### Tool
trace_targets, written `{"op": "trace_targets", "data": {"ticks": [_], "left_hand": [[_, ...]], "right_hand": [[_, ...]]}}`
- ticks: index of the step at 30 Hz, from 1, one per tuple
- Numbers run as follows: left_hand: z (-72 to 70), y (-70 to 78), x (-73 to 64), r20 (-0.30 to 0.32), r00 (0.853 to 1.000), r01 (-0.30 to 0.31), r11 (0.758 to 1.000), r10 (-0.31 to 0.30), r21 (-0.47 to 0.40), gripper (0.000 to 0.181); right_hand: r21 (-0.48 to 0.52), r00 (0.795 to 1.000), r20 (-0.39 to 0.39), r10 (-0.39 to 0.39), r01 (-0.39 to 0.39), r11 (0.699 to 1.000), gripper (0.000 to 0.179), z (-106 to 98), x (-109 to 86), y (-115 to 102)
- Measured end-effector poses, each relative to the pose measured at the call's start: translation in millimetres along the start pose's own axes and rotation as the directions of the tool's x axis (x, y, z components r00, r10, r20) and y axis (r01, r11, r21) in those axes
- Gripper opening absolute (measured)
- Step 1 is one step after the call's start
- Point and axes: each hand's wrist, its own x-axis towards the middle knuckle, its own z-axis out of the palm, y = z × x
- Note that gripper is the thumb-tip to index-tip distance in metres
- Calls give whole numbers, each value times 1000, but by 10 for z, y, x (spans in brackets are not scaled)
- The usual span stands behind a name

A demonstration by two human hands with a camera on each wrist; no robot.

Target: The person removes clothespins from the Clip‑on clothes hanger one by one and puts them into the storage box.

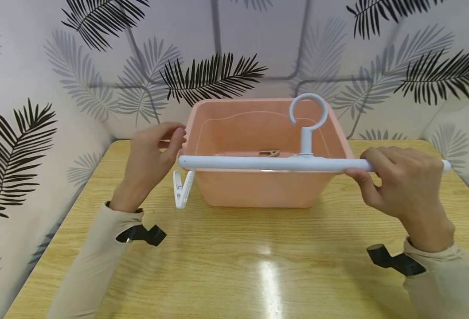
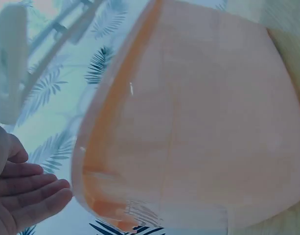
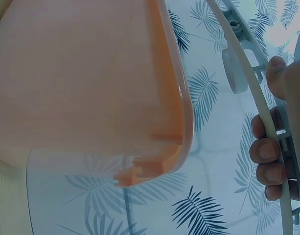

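Note:
My right hand (image 1: pixel 404 181) grips a pale blue folding clothes hanger (image 1: pixel 258 163) near its right end, fingers curled round the bar. The hanger is level in front of the tub's opening, its round hook (image 1: pixel 324 113) upward. A white clothes peg (image 1: pixel 182 189) hangs under its left end. Beside that end, my left hand (image 1: pixel 150 155) holds nothing, with fingers loosely bent. In the left wrist view the left hand (image 2: pixel 25 191) is apart from the peg (image 2: pixel 10 63). Behind the bar stands a pink plastic tub (image 1: pixel 258 190), and inside it lies a brown peg (image 1: pixel 272 153).
The tub rests on a wood-grain table (image 1: pixel 218 266), close to its back edge. Behind it rises a pale cloth (image 1: pixel 258 40) printed with dark and grey leaves. Each wrist wears a small black camera, one (image 1: pixel 142 235) left and another (image 1: pixel 394 261) right.

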Motion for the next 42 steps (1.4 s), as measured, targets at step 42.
{"op": "trace_targets", "data": {"ticks": [42], "left_hand": [[32, 625, -714, 154, 899, 402, 637, -410, -658, 17]], "right_hand": [[-48, 999, -46, -14, 12, 999, 65, 0, -24, -104]]}}
